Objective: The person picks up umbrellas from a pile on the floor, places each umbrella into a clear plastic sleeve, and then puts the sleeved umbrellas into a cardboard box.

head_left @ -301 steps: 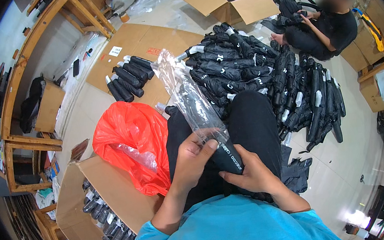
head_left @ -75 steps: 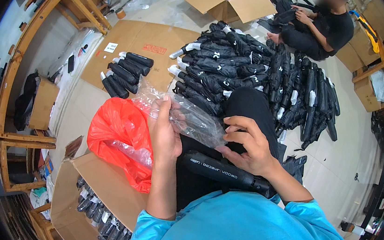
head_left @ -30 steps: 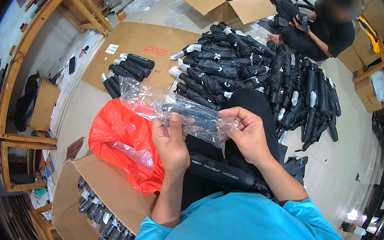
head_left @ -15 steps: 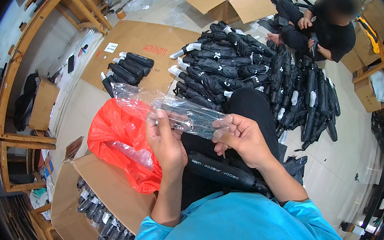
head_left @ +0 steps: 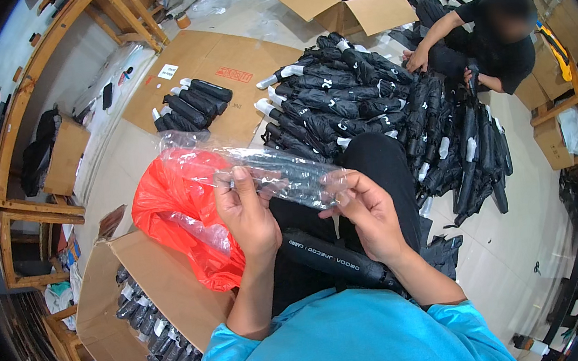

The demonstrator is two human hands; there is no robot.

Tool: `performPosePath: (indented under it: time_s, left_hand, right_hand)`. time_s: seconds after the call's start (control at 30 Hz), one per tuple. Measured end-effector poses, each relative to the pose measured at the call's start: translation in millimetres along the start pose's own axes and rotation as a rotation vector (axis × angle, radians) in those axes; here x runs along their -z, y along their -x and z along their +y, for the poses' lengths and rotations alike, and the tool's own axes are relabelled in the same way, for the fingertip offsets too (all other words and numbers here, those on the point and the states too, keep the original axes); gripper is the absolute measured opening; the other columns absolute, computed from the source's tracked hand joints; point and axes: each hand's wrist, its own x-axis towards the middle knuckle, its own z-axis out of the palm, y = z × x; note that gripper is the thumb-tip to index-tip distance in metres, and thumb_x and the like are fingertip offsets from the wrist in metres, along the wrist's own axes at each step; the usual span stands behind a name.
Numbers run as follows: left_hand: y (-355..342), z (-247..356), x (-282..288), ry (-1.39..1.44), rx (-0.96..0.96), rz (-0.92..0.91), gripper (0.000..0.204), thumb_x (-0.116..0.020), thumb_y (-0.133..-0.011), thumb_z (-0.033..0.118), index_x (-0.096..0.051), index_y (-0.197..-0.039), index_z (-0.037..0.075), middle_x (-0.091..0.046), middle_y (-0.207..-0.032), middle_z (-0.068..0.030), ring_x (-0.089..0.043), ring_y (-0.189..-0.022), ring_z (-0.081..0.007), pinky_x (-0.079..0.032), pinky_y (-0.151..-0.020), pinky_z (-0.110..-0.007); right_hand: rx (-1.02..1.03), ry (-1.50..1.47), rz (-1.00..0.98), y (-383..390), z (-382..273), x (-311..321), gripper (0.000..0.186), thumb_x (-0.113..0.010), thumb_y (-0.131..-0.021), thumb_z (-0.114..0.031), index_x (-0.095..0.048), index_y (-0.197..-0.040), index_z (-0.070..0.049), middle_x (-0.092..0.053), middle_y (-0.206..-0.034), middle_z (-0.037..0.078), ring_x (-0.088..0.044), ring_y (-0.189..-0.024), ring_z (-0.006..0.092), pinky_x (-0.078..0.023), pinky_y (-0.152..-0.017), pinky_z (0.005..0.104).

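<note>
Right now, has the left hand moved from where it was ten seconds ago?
Yes, leftward: judged against the cardboard box at lower left, the left hand is now closer to it.

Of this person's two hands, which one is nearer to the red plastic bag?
Left. The left hand is beside the right edge of the red plastic bag; the right hand is farther right, at the right end of the clear sleeve.
</note>
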Motion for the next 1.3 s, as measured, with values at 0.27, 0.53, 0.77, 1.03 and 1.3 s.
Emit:
performPosePath:
  time_s: [0.27,0.53,0.77,1.03,1.3]
  left_hand:
    - [-1,-1,3,-0.033,0.022,-0.018,0.023,-0.054,-0.113,0.027,-0.056,-0.119,0.004,-0.067,-0.107,-0.0096,-0.073,-0.094,-0.0218,-0.064,-0.08,-0.038]
    - [16,-19,-7,0.453,0.312,-0.294,0.052,-0.05,-0.113,0.037,-0.04,-0.15,0.001,-0.055,-0.146,-0.023,-0.053,-0.141,-0.0425,-0.038,-0.123,-0.06]
    - [-9,-16,15,0.469,0.342,-0.204,0.042,-0.049,-0.113,0.033,-0.052,-0.144,0.005,-0.063,-0.138,-0.0177,-0.052,-0.143,-0.0418,-0.036,-0.124,-0.064]
    - [-28,-10,28,0.591,0.429,-0.12,0.039,-0.056,-0.109,0.036,-0.066,-0.127,0.003,-0.068,-0.128,-0.0171,-0.056,-0.138,-0.0396,-0.037,-0.124,-0.062]
    - [-36,-3,35,0.501,0.419,-0.085,0.036,-0.059,-0.108,0.034,-0.067,-0.124,0.003,-0.069,-0.124,-0.016,-0.059,-0.134,-0.0392,-0.041,-0.121,-0.061]
  right_hand:
    - [0.094,0.16,0.085,2,-1,-14,0.018,-0.073,-0.101,-0.009,-0.075,-0.109,0.007,-0.059,-0.138,0.012,-0.064,-0.112,0.0146,-0.054,-0.091,0.0288]
    - [-0.136,-0.024,0.08,-4,8,-10,0.015,-0.077,-0.099,-0.009,-0.076,-0.106,0.004,-0.061,-0.128,0.008,-0.063,-0.109,0.0123,-0.053,-0.09,0.0274]
    - [-0.022,0.936,-0.207,26,-15,9,0.062,-0.086,-0.088,-0.019,-0.057,-0.138,0.003,-0.061,-0.131,0.021,-0.067,-0.113,0.0276,-0.056,-0.095,0.0375]
    - [-0.244,1.351,-0.455,73,-9,14,0.077,-0.087,-0.083,-0.026,-0.05,-0.144,0.004,-0.07,-0.118,0.027,-0.07,-0.113,0.0433,-0.057,-0.096,0.0461]
    - [-0.413,0.724,-0.257,64,-38,35,0.064,-0.084,-0.088,-0.018,-0.053,-0.141,0.0,-0.07,-0.109,0.013,-0.069,-0.096,0.021,-0.054,-0.085,0.0353]
